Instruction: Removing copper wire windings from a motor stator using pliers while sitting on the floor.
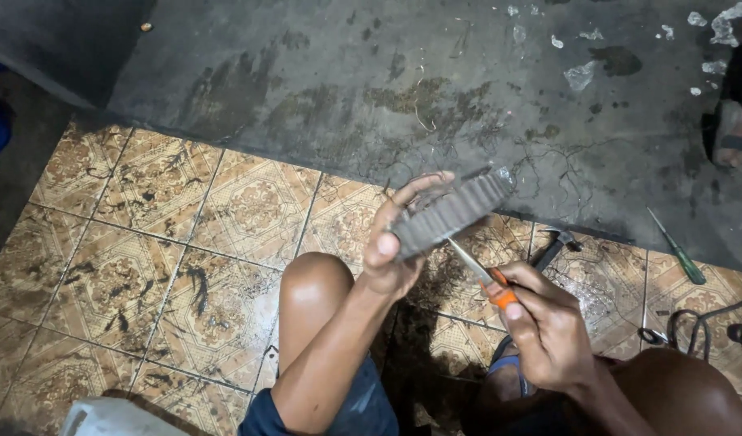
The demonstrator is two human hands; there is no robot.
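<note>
Hammer (553,245) on floor tiles (185,266); screwdriver (676,246) to its right, ribbed belt piece (450,214) w/ pliers (484,278) just left, concrete (371,73) behind.

The far side of the round, grey, ribbed metal part (451,211) is hidden, and the left hand (391,258) covers its lower edge. The tip of the orange-handled metal tool (477,274) vanishes behind that part, and its handle end sits inside the right hand (544,323). The dark hammer (551,246) shows only its head and some shaft. At the bottom edge a white plastic container (112,417) is cut off; at the right edge so are a sandalled foot (734,133) and a dark cable (710,323).
</note>
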